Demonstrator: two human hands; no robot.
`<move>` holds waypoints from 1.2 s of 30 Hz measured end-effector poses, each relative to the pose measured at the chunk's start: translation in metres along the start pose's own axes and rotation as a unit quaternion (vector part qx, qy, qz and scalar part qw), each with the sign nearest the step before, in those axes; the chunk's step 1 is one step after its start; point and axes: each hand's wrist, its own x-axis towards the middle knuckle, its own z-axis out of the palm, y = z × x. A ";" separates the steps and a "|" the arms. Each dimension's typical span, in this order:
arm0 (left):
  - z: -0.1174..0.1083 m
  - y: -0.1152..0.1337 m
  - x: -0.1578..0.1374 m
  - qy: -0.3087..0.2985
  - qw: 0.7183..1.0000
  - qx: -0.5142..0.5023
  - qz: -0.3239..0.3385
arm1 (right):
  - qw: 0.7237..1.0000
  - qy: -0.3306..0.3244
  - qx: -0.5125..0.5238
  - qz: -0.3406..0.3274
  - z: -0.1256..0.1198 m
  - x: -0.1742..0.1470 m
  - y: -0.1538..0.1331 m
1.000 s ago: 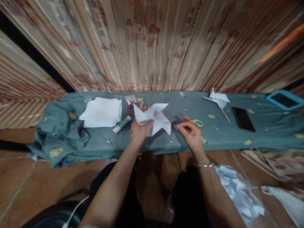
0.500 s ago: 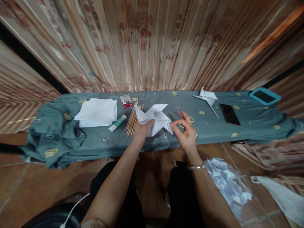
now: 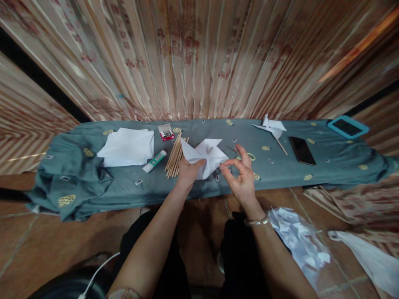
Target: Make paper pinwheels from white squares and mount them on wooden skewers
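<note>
A white paper pinwheel (image 3: 207, 151) with cut, pointed blades is held up over the middle of the cloth-covered table. My left hand (image 3: 190, 170) grips it from the lower left, thumb on top near the centre and fingers hidden beneath. With thumb and forefinger, my right hand (image 3: 240, 176) pinches a blade at the lower right edge, its other fingers raised. Scissors (image 3: 252, 157) with yellow-green handles lie partly hidden behind my right hand. Just left of the pinwheel is a bundle of thin wooden sticks (image 3: 174, 160).
On the green cloth (image 3: 124, 191) are a paper stack (image 3: 126, 145), a glue stick (image 3: 155, 161) and a red box of small metal pieces (image 3: 166, 133). Rightward lie a pinwheel on a stick (image 3: 274, 128), a phone (image 3: 302, 150) and a blue-framed tablet (image 3: 347, 126). A clear bag of paper pieces (image 3: 299, 241) sits on the floor.
My right hand has moved slightly left with the pinched blade, and the lower right point is now bent in toward the pinwheel. My left hand has shifted slightly right, still holding the paper.
</note>
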 end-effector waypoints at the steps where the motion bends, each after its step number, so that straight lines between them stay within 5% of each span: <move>1: 0.001 0.000 -0.001 0.000 1.000 0.011 0.005 | 1.000 -0.006 -0.014 -0.016 0.001 -0.001 -0.001; 9: 0.004 -0.006 -0.006 -0.045 0.991 0.116 0.056 | 0.990 -0.053 -0.089 -0.091 0.005 -0.003 -0.009; 22: 0.002 -0.006 -0.014 -0.114 0.978 0.149 0.087 | 0.990 -0.066 -0.089 -0.090 0.002 -0.003 -0.002; 36: 0.002 -0.009 -0.013 -0.122 0.977 0.150 0.095 | 0.992 -0.075 -0.065 -0.074 0.003 -0.003 0.001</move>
